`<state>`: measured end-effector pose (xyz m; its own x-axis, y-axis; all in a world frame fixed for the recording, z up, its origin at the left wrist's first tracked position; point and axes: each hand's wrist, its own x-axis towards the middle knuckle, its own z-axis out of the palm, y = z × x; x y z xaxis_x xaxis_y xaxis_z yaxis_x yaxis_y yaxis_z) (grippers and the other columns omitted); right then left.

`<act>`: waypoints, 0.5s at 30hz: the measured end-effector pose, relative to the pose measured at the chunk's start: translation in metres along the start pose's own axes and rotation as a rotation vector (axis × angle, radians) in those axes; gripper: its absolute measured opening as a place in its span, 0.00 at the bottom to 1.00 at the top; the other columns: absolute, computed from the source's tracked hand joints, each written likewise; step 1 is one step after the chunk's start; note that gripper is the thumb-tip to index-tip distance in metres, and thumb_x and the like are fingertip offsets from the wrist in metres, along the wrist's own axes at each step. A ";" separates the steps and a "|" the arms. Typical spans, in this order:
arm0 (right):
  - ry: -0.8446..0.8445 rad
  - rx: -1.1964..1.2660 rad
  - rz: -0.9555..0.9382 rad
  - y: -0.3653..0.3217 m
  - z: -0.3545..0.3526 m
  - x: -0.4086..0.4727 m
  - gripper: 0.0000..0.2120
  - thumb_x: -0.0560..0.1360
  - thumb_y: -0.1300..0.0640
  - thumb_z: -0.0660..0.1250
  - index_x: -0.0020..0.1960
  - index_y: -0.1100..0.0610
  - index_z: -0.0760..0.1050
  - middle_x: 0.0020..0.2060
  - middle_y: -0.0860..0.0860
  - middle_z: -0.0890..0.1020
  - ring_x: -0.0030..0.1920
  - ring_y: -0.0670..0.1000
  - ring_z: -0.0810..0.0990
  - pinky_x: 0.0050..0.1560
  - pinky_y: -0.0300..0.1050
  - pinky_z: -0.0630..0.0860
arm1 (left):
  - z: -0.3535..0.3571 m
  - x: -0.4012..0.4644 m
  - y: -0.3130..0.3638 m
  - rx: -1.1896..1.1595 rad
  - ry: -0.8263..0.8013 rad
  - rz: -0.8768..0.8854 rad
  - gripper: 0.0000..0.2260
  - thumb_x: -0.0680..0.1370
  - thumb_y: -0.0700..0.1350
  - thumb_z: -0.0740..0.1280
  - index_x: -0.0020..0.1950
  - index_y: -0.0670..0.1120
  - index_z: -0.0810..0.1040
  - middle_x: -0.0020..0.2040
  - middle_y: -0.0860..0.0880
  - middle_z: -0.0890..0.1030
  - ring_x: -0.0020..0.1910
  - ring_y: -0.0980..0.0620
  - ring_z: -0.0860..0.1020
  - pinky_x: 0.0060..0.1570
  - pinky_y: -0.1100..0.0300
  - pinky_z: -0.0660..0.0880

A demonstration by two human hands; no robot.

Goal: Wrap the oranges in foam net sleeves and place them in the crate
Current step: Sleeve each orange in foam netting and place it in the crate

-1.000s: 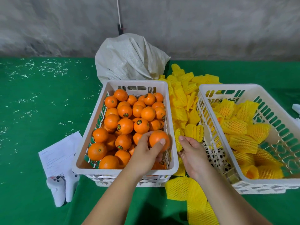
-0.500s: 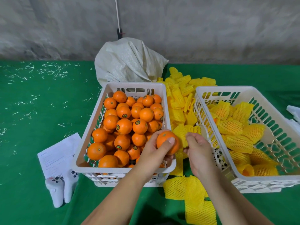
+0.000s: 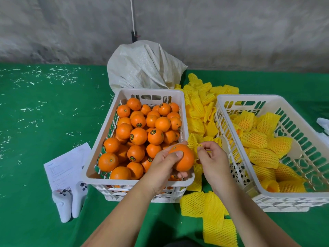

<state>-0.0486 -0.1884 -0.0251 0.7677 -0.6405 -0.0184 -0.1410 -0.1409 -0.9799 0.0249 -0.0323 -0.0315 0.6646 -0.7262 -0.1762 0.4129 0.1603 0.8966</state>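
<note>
My left hand (image 3: pixel 163 162) grips a bare orange (image 3: pixel 184 158) above the near right corner of the left white crate (image 3: pixel 114 120), which is full of bare oranges (image 3: pixel 138 136). My right hand (image 3: pixel 212 158) pinches a yellow foam net sleeve (image 3: pixel 194 142) right beside that orange, in the gap between the two crates. The right white crate (image 3: pixel 231 98) holds several oranges wrapped in yellow sleeves (image 3: pixel 258 139). Loose sleeves (image 3: pixel 199 107) lie piled between and behind the crates.
More empty sleeves (image 3: pixel 208 209) lie on the green cloth near my forearms. A white woven sack (image 3: pixel 142 68) stands behind the left crate. A paper sheet (image 3: pixel 64 164) and two white controllers (image 3: pixel 69 202) lie at the left.
My left hand lifted the orange out of the left crate and carried it right, over the rim. My right hand picked a sleeve from the pile and raised it to the orange.
</note>
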 end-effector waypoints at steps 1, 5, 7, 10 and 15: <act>-0.015 -0.017 -0.039 -0.002 -0.001 -0.004 0.03 0.82 0.55 0.67 0.52 0.47 0.77 0.37 0.44 0.81 0.36 0.43 0.78 0.38 0.40 0.73 | 0.000 0.000 -0.001 -0.003 0.020 0.024 0.26 0.72 0.58 0.73 0.69 0.54 0.81 0.49 0.42 0.83 0.35 0.44 0.79 0.37 0.56 0.78; -0.025 -0.125 -0.220 -0.009 0.003 -0.019 0.08 0.82 0.59 0.68 0.57 0.47 0.77 0.44 0.44 0.83 0.43 0.41 0.82 0.41 0.36 0.78 | 0.001 0.000 -0.004 0.029 0.080 0.104 0.24 0.72 0.59 0.74 0.69 0.62 0.80 0.65 0.43 0.79 0.47 0.45 0.83 0.46 0.53 0.79; 0.000 -0.258 -0.314 -0.012 0.005 -0.022 0.13 0.81 0.61 0.68 0.63 0.50 0.79 0.51 0.41 0.79 0.51 0.40 0.80 0.50 0.33 0.78 | -0.001 -0.001 -0.004 0.015 0.053 0.106 0.26 0.72 0.58 0.75 0.70 0.65 0.78 0.67 0.44 0.78 0.48 0.47 0.83 0.48 0.54 0.79; 0.002 -0.378 -0.376 -0.011 0.003 -0.016 0.13 0.81 0.63 0.69 0.64 0.55 0.81 0.52 0.43 0.77 0.51 0.42 0.80 0.53 0.39 0.79 | -0.007 -0.001 -0.002 -0.045 -0.045 0.015 0.32 0.72 0.52 0.77 0.75 0.64 0.74 0.58 0.45 0.82 0.42 0.47 0.82 0.43 0.57 0.79; 0.045 -0.381 -0.337 -0.005 -0.001 -0.011 0.10 0.80 0.65 0.68 0.58 0.55 0.81 0.51 0.47 0.79 0.49 0.46 0.82 0.52 0.49 0.81 | -0.005 0.001 0.000 -0.011 -0.102 -0.008 0.32 0.72 0.49 0.77 0.75 0.55 0.73 0.46 0.46 0.82 0.34 0.50 0.77 0.39 0.59 0.78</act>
<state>-0.0573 -0.1813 -0.0202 0.7834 -0.5424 0.3033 -0.1142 -0.6054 -0.7877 0.0287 -0.0297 -0.0336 0.5949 -0.7915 -0.1404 0.4248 0.1612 0.8908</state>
